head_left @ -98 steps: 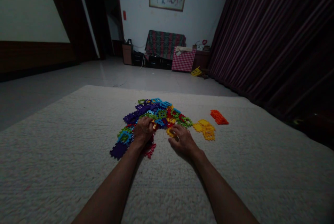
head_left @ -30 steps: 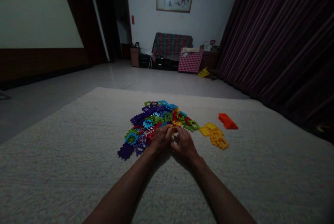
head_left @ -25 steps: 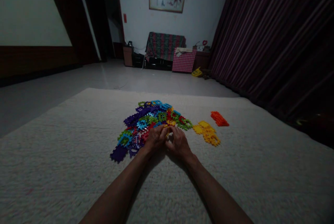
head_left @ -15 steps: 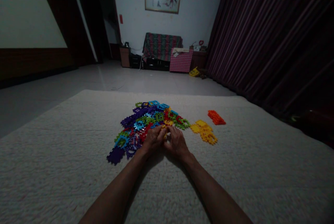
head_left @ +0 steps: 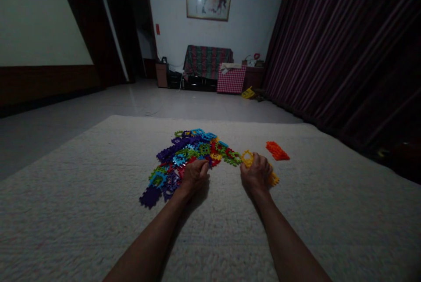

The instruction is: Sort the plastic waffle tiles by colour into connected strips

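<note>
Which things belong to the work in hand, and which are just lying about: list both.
Part of the work, it seems:
mixed-colour pile by the left hand
yellow pieces at the right hand
orange pieces
pale mat

Just about the room:
framed picture
purple curtain
checkered cloth
yellow object on the floor

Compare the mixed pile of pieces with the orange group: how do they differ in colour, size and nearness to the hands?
The mixed pile shows purple, blue, green, red and yellow; the orange group is one colour. The mixed pile spreads widely, while the orange group is a small, compact strip. The left hand is at the mixed pile's near edge; neither hand is on the orange group. Both lie on the pale quilted cover.
</note>
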